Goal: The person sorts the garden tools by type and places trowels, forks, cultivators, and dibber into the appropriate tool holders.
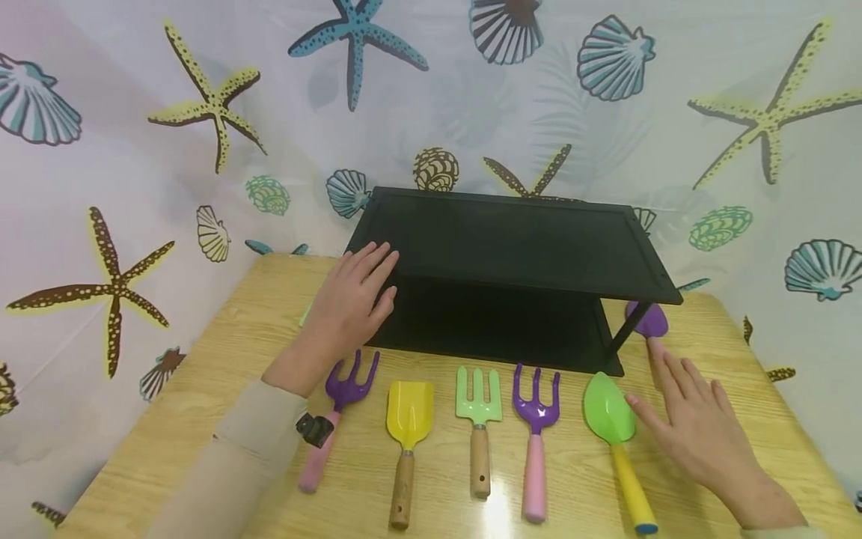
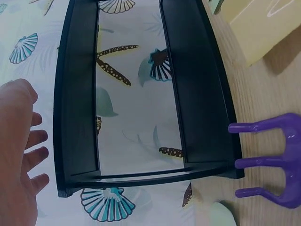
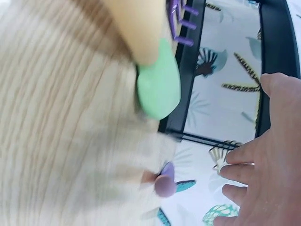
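A black two-tier shelf (image 1: 512, 247) stands on the table. My left hand (image 1: 350, 299), fingers straight, overlaps the shelf's left end in the head view; in the left wrist view a gap shows between that hand and the shelf. Right of the shelf, my right hand (image 1: 700, 419) is spread out and holds nothing. Its fingertips overlap the lower part of a purple hand trowel (image 1: 650, 320), whose handle is mostly hidden in the head view. Beside the thumb lies a green hand trowel (image 1: 609, 408) with a yellow handle. A purple hand fork (image 1: 349, 389) lies below my left wrist.
Along the shelf's front lie a yellow shovel (image 1: 409, 412), a light green hand fork (image 1: 479, 397) and another purple hand fork (image 1: 536, 410). Part of a light green tool (image 2: 221, 215) shows left of the shelf. A patterned cloth (image 1: 431, 90) hangs behind the table.
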A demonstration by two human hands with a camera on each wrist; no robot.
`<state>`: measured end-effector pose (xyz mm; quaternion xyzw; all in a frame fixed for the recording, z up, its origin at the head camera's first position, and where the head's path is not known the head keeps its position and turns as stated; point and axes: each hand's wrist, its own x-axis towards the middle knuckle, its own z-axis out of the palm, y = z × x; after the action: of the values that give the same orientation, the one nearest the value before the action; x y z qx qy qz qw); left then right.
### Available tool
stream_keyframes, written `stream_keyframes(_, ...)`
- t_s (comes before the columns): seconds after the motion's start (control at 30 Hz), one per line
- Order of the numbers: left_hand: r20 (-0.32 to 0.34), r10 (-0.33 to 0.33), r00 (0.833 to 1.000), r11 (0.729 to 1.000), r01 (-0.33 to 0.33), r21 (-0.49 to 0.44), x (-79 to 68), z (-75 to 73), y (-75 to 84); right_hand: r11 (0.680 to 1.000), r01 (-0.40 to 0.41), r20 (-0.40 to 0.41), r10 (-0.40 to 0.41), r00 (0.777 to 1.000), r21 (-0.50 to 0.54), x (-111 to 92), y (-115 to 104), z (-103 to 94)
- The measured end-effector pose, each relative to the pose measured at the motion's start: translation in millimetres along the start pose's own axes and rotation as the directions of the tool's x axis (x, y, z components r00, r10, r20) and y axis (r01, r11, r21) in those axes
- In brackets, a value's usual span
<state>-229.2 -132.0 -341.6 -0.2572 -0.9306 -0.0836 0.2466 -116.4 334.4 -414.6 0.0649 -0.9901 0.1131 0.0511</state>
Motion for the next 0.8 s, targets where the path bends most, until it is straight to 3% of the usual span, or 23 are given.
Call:
stream_keyframes(0.23, 0.026, 0.008, 1.0, 1.0, -0.008, 0.024, 17.6, 4.1, -11.6, 0.999, -0.03, 0.026, 0.031, 0.999, -0.012, 6.5, 14.4, 2.6)
stream_keyframes(0.37, 0.077, -0.025, 0.997, 1.0, 0.024, 0.013, 25.3, 5.1, -14.8, 1.0, -0.018, 0.012, 0.019, 1.0, -0.026, 13.6, 21.1, 3.1)
stream_keyframes(0.6, 0.208, -0.09, 0.974, 0.994, 0.1, -0.038, 37.5, 4.1, -15.2, 0.998, -0.017, 0.036, 0.019, 0.999, -0.056, 27.6, 32.6, 6.9)
stream_keyframes(0.8, 0.252, -0.141, 0.957, 0.986, 0.16, -0.056, 42.6, 2.5, -17.0, 0.999, -0.023, 0.044, 0.024, 0.999, -0.025, 36.0, 38.1, 12.1)
